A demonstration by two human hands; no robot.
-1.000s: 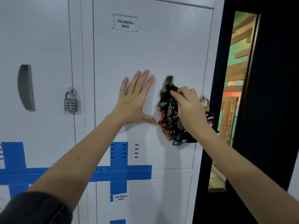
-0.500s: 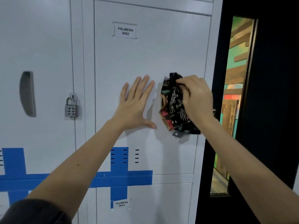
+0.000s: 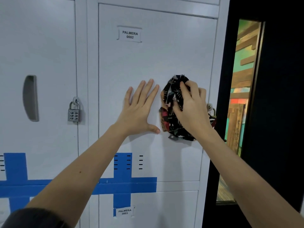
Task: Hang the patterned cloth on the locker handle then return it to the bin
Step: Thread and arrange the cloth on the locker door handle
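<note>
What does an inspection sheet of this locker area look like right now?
Surface: white locker door labelled PALMERA 0002, shut.
Job's things: patterned cloth bunched against the door where the handle sits; handle hidden by it; bin not in view.
Clutter: combination padlock on the neighbouring locker; another padlock partly hidden at the door's right edge.
Hands: left hand flat and spread on the door; right hand pinching the cloth.
Cables: nothing seen.
Surroundings: blue tape across the lockers; dark doorframe to the right.

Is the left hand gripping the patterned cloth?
No, the left hand lies flat and open on the locker door, beside the patterned cloth that the right hand pinches.
</note>
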